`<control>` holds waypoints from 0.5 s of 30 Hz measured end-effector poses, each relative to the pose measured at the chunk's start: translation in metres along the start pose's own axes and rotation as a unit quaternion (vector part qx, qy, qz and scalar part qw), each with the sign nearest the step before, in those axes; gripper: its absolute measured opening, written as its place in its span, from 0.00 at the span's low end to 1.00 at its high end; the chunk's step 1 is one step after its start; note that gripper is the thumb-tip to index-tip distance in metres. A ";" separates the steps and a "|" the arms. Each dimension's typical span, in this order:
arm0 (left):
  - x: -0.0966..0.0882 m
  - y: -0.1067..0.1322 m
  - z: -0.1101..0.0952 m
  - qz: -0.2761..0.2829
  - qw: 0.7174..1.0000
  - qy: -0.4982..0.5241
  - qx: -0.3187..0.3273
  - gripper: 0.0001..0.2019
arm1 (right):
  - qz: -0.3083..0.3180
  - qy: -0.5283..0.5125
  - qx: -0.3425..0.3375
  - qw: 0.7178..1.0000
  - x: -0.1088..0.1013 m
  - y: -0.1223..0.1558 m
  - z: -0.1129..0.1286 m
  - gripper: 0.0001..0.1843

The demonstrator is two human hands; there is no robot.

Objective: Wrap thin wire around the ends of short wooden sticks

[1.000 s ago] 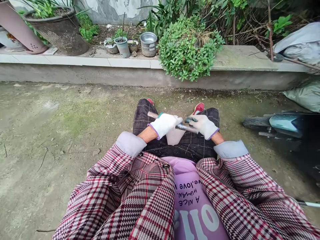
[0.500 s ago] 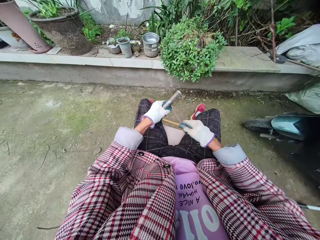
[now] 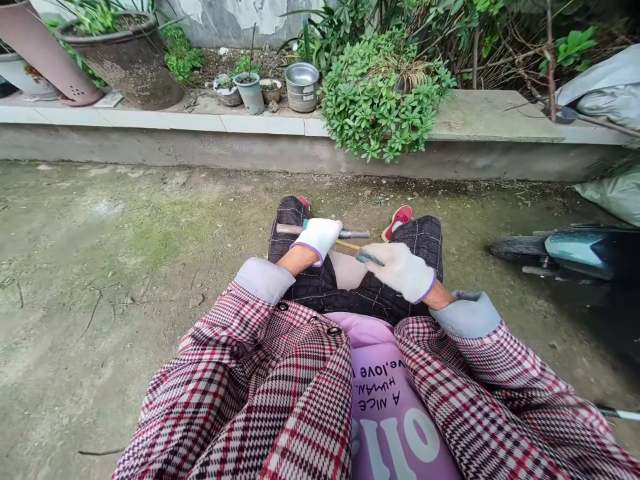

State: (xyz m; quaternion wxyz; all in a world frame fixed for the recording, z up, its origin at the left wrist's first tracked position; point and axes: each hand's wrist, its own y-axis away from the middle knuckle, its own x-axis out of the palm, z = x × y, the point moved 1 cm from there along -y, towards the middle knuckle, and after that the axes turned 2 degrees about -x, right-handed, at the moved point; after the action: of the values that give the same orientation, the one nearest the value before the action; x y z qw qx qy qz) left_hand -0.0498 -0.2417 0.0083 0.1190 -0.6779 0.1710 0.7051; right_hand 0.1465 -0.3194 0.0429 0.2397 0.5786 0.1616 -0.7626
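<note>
Above the dark plaid trousers [image 3: 295, 212], the white-gloved left hand [image 3: 320, 239] clenches a wood-handled steel rod [image 3: 356, 234]; the white-gloved right hand [image 3: 400, 271] grasps a thin wooden stick [image 3: 347, 245] with a dark grey tip, just beside the rod.

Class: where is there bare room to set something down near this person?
Free: the concrete ground left of the knees, and the ledge top right of the leafy shrub. Crowded: the ledge's left end, with pots, and the scooter side.

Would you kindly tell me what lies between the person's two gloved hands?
In the head view, a thin wooden stick and the metal shaft of the tool in the left hand reach toward the right hand.
</note>
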 end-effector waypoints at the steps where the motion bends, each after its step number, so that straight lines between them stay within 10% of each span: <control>1: 0.003 0.002 -0.005 0.013 0.999 -0.011 0.030 0.13 | -0.004 0.011 0.015 1.000 -0.004 0.000 -0.004 0.15; 8: 0.011 0.015 -0.031 0.035 0.978 -0.034 0.205 0.14 | -0.046 -0.041 0.086 0.994 -0.004 -0.013 -0.055 0.14; 15: -0.022 0.013 -0.023 0.018 0.983 0.130 0.128 0.13 | -0.026 -0.136 0.110 0.984 0.014 -0.023 -0.067 0.12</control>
State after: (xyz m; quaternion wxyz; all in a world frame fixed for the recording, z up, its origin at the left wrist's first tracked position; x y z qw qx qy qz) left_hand -0.0333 -0.2615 0.0310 0.1684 -0.7400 0.2863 0.5849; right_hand 0.1851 -0.2680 0.0102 0.1742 0.4876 0.0575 -0.8536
